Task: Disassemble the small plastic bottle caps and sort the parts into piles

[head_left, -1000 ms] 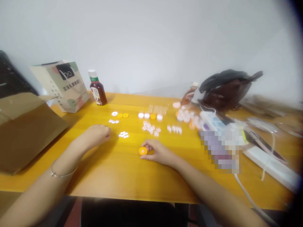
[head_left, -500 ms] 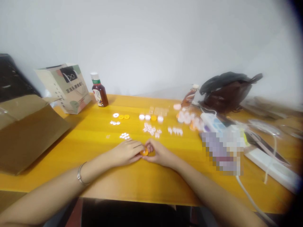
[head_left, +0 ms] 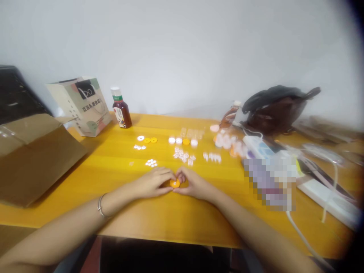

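Near the middle of the yellow table (head_left: 159,227), my left hand (head_left: 155,182) and my right hand (head_left: 192,184) meet around an orange disc (head_left: 174,183). Fingers of both hands touch its rim, and a small pale spot shows on its top. Beyond my left hand lie small white discs (head_left: 151,163). Farther back are orange rings (head_left: 153,140), a white ring (head_left: 140,138) and a row of white and orange round pieces (head_left: 178,140). Small patterned pieces (head_left: 182,155) and small white parts (head_left: 212,157) lie beyond my right hand.
At the left stand a cardboard box (head_left: 42,159), a paper bag (head_left: 91,108) and a dark bottle (head_left: 121,110). On the right are a second bottle (head_left: 229,115), a dark bag (head_left: 277,112), a heap of round pieces (head_left: 227,141), a power strip (head_left: 327,201) and cables.
The view has shifted slightly, so the table items appear a little farther right. Both hands stay around the orange disc, whose top shows more between the fingers.
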The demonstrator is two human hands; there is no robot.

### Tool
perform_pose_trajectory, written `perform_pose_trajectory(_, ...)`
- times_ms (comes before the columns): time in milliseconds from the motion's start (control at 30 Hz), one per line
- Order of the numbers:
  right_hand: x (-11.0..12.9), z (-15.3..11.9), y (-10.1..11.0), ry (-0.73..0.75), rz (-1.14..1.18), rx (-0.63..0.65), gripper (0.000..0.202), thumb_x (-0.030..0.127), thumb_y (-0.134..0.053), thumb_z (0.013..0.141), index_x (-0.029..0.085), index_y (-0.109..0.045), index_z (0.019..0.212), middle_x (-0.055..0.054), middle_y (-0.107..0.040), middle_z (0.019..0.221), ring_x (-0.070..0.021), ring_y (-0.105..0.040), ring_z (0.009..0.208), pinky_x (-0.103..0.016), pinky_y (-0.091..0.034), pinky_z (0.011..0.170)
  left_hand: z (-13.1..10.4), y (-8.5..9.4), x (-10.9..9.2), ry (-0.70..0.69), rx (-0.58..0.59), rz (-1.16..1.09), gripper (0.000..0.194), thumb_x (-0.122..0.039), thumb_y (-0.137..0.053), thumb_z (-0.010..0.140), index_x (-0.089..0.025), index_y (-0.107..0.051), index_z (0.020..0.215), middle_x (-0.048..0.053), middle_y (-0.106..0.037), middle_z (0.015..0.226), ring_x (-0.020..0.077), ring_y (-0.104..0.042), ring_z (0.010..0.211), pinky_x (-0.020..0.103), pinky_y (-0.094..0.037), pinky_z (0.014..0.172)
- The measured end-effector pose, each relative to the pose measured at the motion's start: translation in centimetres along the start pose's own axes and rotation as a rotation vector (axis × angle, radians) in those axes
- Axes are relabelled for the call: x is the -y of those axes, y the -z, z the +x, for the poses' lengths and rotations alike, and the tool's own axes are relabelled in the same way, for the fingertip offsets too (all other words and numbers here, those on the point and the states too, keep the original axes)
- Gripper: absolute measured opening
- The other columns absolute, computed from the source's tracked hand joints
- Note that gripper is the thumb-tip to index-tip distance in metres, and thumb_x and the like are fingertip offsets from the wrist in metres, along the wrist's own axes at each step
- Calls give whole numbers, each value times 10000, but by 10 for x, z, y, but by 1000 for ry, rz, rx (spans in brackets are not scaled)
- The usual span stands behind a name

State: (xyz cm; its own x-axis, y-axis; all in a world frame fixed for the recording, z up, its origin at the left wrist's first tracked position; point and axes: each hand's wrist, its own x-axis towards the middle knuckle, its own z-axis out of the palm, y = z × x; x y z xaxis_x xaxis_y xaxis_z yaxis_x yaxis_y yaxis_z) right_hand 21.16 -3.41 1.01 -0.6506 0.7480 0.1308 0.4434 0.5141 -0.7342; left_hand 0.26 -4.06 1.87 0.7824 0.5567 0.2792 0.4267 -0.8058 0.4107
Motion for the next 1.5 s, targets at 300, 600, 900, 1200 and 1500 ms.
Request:
perform_pose_trajectory(300,-2,2,-2,-6,-17,-3,262,280,-682,688,195,-504,861,11,-526,766,-122,-501,706,-249,-429,653,6,-7,1,43,-60,-87,140,-268,-495,867,-172,-586,914,48,-600,901,146,-561,833,288,-437,769)
perform_pose_trajectory(600,-3,2,-2,-12,21,2,264,267,-669,708,195,-495,893,12,-521,766,-117,-497,696,-246,-428,644,5,-4,2,50,-63,-94,121,-255,-540,831,-171,-581,908,38,-603,878,141,-559,811,290,-425,774)
perform_pose_trajectory(900,-3,3,-1,-15,11,12,335,407,-682,692,191,-490,862,14,-499,756,-119,-480,689,-250,-419,643,8,-5,0,62,-44,-26,79,-225,-525,833,-170,-579,852,29,-607,849,141,-556,788,278,-413,740)
perform_pose_trajectory(1200,-2,3,0,-47,59,15,422,435,-732,624,194,-483,865,13,-502,777,-130,-486,720,-261,-426,659,4,0,1,34,15,-19,222,-288,-566,797,-192,-550,996,42,-612,930,172,-549,847,305,-412,771)
perform_pose_trajectory(1500,-2,0,2,-64,83,32,491,409,-758,596,198,-476,939,10,-504,814,-135,-486,746,-263,-427,674,3,14,0,83,-64,-152,286,-313,-595,784,-204,-533,1041,44,-620,982,170,-569,898,329,-430,817)
